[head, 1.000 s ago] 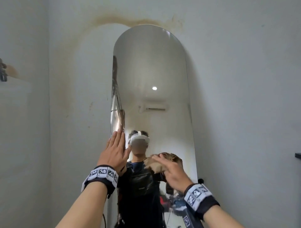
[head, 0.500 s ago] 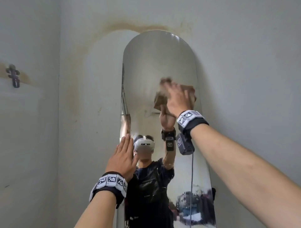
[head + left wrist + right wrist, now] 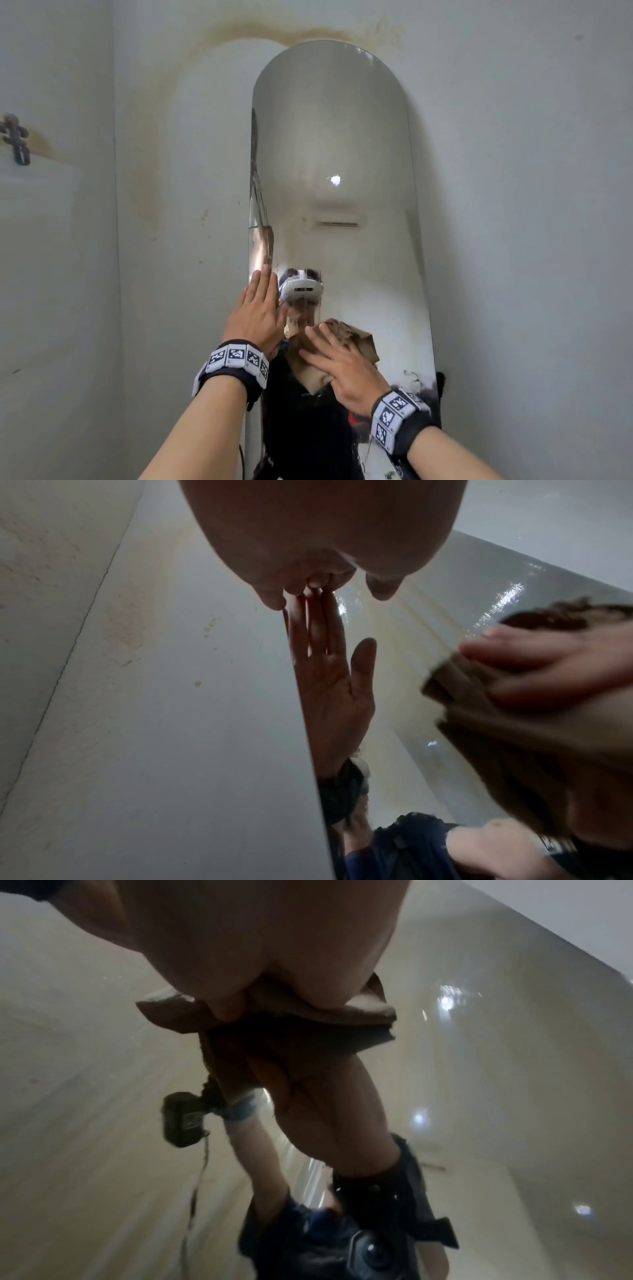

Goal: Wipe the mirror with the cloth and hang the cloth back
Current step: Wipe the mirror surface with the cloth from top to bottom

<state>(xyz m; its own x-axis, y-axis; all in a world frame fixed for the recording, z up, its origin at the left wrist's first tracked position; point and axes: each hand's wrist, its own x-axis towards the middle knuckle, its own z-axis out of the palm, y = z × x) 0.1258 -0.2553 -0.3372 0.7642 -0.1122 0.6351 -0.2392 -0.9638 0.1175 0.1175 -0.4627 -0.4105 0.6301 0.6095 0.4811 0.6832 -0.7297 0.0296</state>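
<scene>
A tall arched mirror (image 3: 334, 137) leans on the grey wall. My left hand (image 3: 259, 310) lies flat with straight fingers on the mirror's left edge, about halfway up what I see of it. My right hand (image 3: 340, 366) presses a crumpled brown cloth (image 3: 358, 337) against the glass with spread fingers, just right of the left hand. In the left wrist view the left hand's fingertips (image 3: 316, 587) touch the mirror edge, and the cloth (image 3: 496, 739) lies under the right hand (image 3: 548, 669). The right wrist view is blurred; it shows the cloth (image 3: 274, 1020) bunched under the palm.
A dark metal hook (image 3: 15, 138) is fixed on the side wall at far left, about head height. The wall (image 3: 164, 171) around the mirror carries a brownish arch-shaped stain. The mirror reflects a person wearing a headset and dark clothes.
The right hand swept the cloth up to the mirror's upper right and has come back down to the lower middle. The left hand has stayed on the mirror's left edge.
</scene>
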